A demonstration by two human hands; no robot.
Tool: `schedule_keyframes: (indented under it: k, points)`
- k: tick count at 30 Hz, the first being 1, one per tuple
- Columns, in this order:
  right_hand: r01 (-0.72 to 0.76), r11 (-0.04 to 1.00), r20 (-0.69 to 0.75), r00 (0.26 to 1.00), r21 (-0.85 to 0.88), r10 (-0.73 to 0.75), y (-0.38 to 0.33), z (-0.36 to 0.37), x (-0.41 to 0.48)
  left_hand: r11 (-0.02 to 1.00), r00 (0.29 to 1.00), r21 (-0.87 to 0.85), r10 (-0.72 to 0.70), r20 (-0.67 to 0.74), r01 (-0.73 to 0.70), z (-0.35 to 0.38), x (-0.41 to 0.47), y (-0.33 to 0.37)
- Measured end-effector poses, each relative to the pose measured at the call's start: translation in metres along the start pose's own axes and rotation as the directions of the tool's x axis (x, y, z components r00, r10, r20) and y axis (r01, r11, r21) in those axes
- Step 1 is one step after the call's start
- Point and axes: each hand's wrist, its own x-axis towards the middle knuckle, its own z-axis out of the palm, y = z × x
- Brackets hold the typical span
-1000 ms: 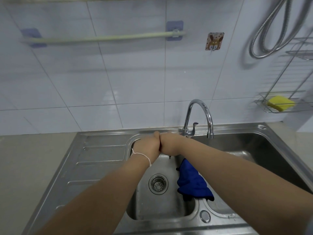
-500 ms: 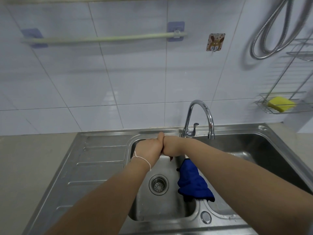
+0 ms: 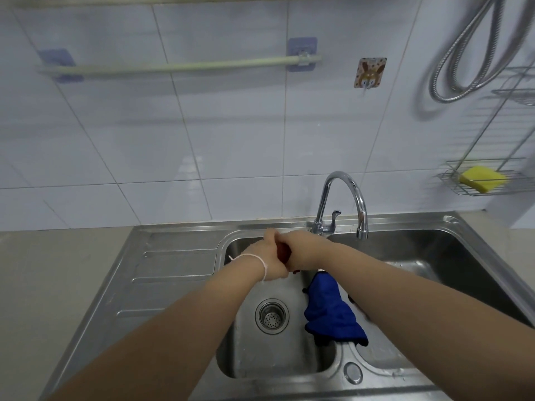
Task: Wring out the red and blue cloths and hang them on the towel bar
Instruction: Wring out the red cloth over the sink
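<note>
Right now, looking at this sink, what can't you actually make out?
All in the head view:
- Red cloth: only a sliver shows between the left hand and right hand; how tightly it is twisted is hidden.
- Blue cloth: its far end runs under the right forearm.
- Hose: cut off by the top edge.
- Rack holding the sponge: cut off by the right edge.
- Sticker: too blurred to read.
</note>
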Motion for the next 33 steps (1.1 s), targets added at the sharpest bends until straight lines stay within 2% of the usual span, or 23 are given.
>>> schedule_keyframes:
  k: [2,4,6,8,9,10,12,14,15,16,18,19,22,25,27,29,31,33]
  points:
    - [0.032,0.996,-0.121,0.992,-0.079,-0.041,0.006,0.003,-0.002,0.937,0.979,-0.346,0.015,0.203,0.058,-0.009,-0.001,0.002]
    - [0.06,0.998,-0.247,0.967,-0.027,-0.065,0.012,0.004,-0.008,0.733,0.955,-0.662,0.057,0.291,0.158,-0.02,-0.005,0.001]
    - [0.134,0.99,-0.347,0.931,0.037,-0.113,0.015,0.003,-0.012,0.517,0.954,-0.835,0.106,0.281,0.189,-0.029,-0.007,-0.009]
    - [0.247,0.969,-0.427,0.879,0.024,-0.213,0.018,0.002,-0.014,0.407,0.932,-0.889,0.194,0.307,0.208,-0.033,-0.008,-0.025]
    - [0.296,0.955,-0.457,0.849,-0.006,-0.267,0.017,0.002,-0.014,0.381,0.895,-0.891,0.264,0.36,0.246,-0.032,-0.012,-0.031]
    - [0.35,0.935,-0.488,0.808,-0.053,-0.33,0.016,0.002,-0.015,0.357,0.835,-0.881,0.34,0.433,0.312,-0.03,-0.015,-0.036]
    - [0.424,0.892,-0.511,0.738,-0.155,-0.44,0.012,0.001,-0.016,0.303,0.655,-0.842,0.53,0.538,0.447,-0.021,-0.024,-0.039]
    - [0.467,0.852,-0.517,0.683,-0.236,-0.517,0.006,0.0,-0.016,0.282,0.482,-0.819,0.695,0.534,0.499,-0.013,-0.03,-0.037]
    - [0.482,0.837,-0.52,0.661,-0.258,-0.541,0.005,-0.002,-0.016,0.274,0.443,-0.822,0.735,0.514,0.499,-0.01,-0.032,-0.035]
    - [0.491,0.827,-0.522,0.645,-0.275,-0.557,0.004,-0.004,-0.016,0.256,0.439,-0.83,0.751,0.493,0.495,-0.008,-0.034,-0.033]
    - [0.482,0.816,-0.515,0.634,-0.32,-0.577,0.002,-0.008,-0.016,0.236,0.504,-0.836,0.706,0.497,0.495,-0.006,-0.037,-0.031]
    - [0.473,0.805,-0.507,0.626,-0.359,-0.593,0.002,-0.009,-0.017,0.264,0.534,-0.833,0.665,0.522,0.486,-0.006,-0.037,-0.031]
    - [0.444,0.755,-0.458,0.607,-0.482,-0.649,0.007,-0.012,-0.015,0.427,0.588,-0.812,0.56,0.583,0.399,-0.01,-0.039,-0.023]
    - [0.362,0.744,-0.405,0.663,-0.562,-0.629,0.016,-0.009,-0.015,0.633,0.747,-0.728,0.344,0.569,0.264,-0.012,-0.038,-0.01]
    - [0.276,0.775,-0.416,0.716,-0.569,-0.561,0.021,-0.003,-0.016,0.782,0.853,-0.604,0.203,0.481,0.155,-0.011,-0.038,-0.002]
    - [0.189,0.81,-0.424,0.773,-0.555,-0.471,0.021,0.001,-0.018,0.883,0.937,-0.465,0.105,0.334,0.067,-0.009,-0.032,0.005]
    - [0.111,0.827,-0.424,0.816,-0.551,-0.392,0.02,0.003,-0.016,0.954,0.984,-0.298,0.087,0.156,-0.037,-0.007,-0.028,0.011]
    - [0.043,0.845,-0.409,0.862,-0.533,-0.301,0.014,0.001,-0.016,0.989,0.991,-0.06,0.135,0.02,-0.134,-0.005,-0.022,0.014]
